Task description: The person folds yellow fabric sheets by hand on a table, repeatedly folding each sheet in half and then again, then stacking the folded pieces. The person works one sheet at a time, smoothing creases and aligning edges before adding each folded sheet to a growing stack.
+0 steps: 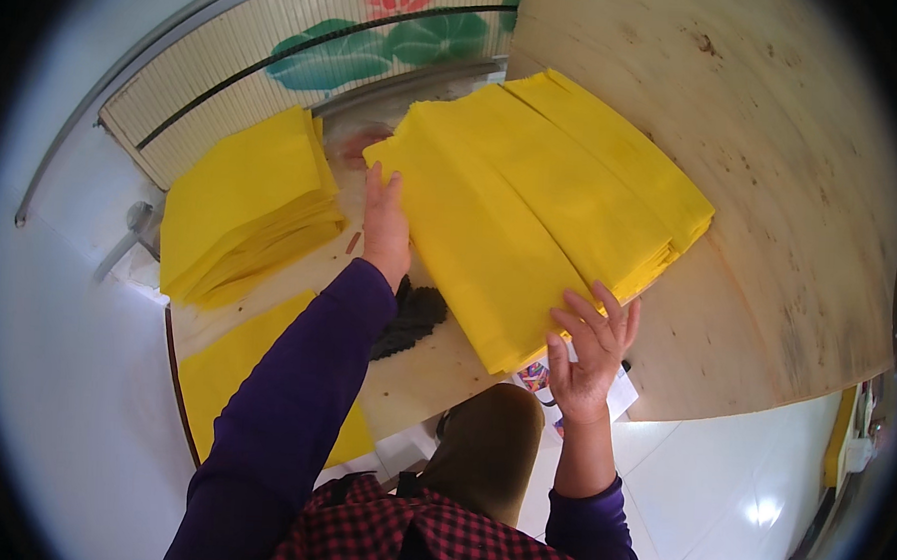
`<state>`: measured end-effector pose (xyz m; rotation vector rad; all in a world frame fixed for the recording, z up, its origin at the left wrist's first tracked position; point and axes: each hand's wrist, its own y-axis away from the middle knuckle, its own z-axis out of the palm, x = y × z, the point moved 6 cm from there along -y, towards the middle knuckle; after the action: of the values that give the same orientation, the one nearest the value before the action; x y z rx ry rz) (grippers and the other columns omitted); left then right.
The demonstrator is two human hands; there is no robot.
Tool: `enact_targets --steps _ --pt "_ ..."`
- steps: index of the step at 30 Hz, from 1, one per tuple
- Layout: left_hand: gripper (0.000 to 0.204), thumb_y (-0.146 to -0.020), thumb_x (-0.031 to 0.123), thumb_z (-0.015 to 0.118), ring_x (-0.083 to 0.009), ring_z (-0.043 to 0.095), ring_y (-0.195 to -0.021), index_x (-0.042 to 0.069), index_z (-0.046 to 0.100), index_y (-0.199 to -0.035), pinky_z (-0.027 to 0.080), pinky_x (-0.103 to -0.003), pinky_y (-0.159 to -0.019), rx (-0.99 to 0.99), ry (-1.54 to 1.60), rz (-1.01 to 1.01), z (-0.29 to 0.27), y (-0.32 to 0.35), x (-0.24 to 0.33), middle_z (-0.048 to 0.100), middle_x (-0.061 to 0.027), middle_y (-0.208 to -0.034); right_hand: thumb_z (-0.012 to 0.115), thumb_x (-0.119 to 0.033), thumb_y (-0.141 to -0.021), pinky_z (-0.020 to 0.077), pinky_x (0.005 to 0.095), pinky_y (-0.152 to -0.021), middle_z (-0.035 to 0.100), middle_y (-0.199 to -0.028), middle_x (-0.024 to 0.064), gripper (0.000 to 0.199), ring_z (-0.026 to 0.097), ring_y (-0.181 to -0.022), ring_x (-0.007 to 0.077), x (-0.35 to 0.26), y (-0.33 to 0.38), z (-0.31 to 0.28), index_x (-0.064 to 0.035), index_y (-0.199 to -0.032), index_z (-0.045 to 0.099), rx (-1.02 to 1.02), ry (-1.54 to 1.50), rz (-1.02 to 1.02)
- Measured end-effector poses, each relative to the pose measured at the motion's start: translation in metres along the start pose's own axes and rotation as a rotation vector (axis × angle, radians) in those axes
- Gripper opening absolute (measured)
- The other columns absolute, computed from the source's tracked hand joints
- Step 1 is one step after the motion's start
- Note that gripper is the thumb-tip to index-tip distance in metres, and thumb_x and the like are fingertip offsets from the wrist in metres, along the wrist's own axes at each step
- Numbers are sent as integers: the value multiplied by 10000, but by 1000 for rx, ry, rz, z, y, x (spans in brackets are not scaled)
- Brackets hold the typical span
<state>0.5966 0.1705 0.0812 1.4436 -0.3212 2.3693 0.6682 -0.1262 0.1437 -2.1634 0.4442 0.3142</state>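
A large stack of yellow cloth-like pieces lies on the wooden table, with long fold lines across its top. Against its left edge rests my left hand, fingers stretched out along the side; some of them are hidden. My right hand is at the near right corner, its fingers spread and touching or almost touching the edge. A second yellow stack with layered edges stands to the left. Nearer to me, partly behind my left sleeve, is another flat yellow piece.
A black scalloped piece lies between my left arm and the large stack. Behind the stacks is a ribbed panel with painted green leaves. The wooden tabletop extends right, above a white tiled floor.
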Motion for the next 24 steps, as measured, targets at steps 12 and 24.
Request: enact_targets --steps 12,24 --pt "460 -1025 192 353 -184 306 -1380 -15 341 -1435 191 -289 -1139 -37 -473 412 -80 95 99 386 -99 -1469 679 51 -719 509 360 -684 657 -793 102 141 639 -751 283 -76 48 15 -43 -820 648 -150 -467 -83" --pt "447 -988 156 408 -293 263 -1418 -28 397 -1394 191 -371 -1148 368 -1022 326 -277 300 139 357 -178 -1486 684 -117 -809 490 398 -722 599 -941 112 93 607 -847 334 -91 67 201 -52 -870 655 -482 -321 41"
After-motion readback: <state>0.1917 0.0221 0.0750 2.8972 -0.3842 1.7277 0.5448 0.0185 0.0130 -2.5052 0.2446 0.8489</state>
